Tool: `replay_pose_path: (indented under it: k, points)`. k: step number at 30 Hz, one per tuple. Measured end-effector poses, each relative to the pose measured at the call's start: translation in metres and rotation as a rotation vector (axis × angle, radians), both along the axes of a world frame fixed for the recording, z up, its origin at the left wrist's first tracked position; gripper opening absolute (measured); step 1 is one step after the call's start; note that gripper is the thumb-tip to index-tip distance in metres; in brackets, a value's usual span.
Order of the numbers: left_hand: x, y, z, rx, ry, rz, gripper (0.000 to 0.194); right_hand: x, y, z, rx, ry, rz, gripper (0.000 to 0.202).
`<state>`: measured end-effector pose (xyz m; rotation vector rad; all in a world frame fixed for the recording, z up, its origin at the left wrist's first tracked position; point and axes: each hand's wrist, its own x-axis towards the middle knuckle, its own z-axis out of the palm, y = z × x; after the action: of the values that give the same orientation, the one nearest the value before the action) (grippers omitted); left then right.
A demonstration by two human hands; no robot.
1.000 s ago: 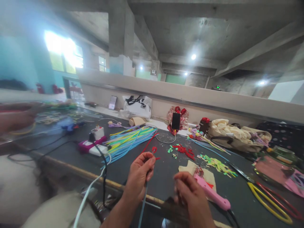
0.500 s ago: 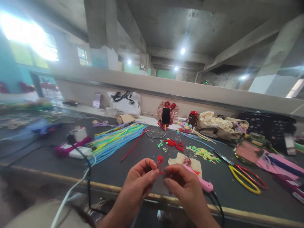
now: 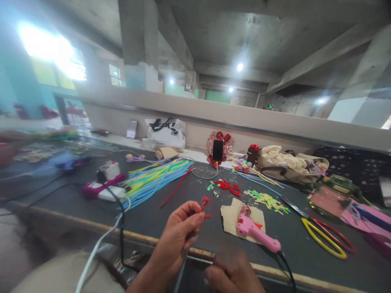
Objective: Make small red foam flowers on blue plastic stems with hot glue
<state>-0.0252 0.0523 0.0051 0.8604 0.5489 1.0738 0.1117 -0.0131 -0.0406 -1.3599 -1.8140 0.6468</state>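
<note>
Between the thumb and fingers of my left hand [image 3: 185,226] is a small red looped piece [image 3: 205,200], its short red end sticking out to the right. My right hand [image 3: 232,268] is low at the table's front edge, apart from the left and smeared by motion; its fingers cannot be made out. A pink glue gun [image 3: 258,234] lies on a beige cloth or card [image 3: 227,219] to the right of my left hand. Red pieces [image 3: 227,186] and short yellow-green pieces [image 3: 267,200] lie behind them.
Blue and yellow pipe-cleaner-like stems [image 3: 155,183] and a power strip [image 3: 105,189] are at left. Scissors [image 3: 305,215] and a green-lidded jar [image 3: 331,193] stand or lie at right. A phone [image 3: 218,151] leans at the back. Cables cross the front edge.
My right hand has moved away from the red piece, down toward the table edge, uncovering the glue gun. My left hand still holds the piece. The view has shifted slightly.
</note>
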Motion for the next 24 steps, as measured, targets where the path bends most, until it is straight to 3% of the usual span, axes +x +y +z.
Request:
replay_pose_path:
  k: [4,10,13,17,24]
  points:
    - [0.002,-0.001,0.003,-0.014,0.005,-0.001,0.016,-0.001,0.001,-0.012,0.079,-0.091,0.14,0.008]
    - [0.002,-0.001,0.001,-0.002,0.036,-0.004,0.015,0.003,-0.001,0.025,-0.012,-0.026,-0.019,0.013]
    - [0.002,-0.001,-0.002,0.012,0.067,-0.056,0.016,0.006,0.007,0.037,0.032,0.189,-0.112,0.012]
    - [0.003,-0.004,-0.003,0.021,0.104,-0.084,0.017,0.007,0.019,0.039,-0.012,0.508,-0.094,0.009]
    - [0.008,-0.011,0.001,0.034,0.121,-0.037,0.021,0.004,0.022,0.04,-0.028,0.634,-0.022,0.006]
